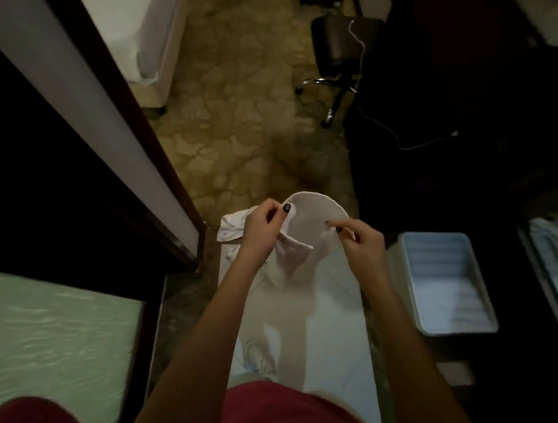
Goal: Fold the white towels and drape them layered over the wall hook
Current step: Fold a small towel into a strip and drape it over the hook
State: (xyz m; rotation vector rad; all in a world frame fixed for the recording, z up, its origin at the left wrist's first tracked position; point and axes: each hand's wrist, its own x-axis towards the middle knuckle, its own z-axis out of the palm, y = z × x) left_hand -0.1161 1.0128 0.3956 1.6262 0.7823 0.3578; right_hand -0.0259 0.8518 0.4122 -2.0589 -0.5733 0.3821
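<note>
White towel [314,219], pinched between left hand [260,230], right hand [360,241]

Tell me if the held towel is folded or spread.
Partly folded: the towel arches between left hand and right hand, one end hanging.

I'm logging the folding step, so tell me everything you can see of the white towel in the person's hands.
The white towel looks like soft cloth, held up between both hands. The left hand pinches its left edge, the right hand its right edge. Its top arches in a curve between them; a flap hangs below the left hand.
</note>
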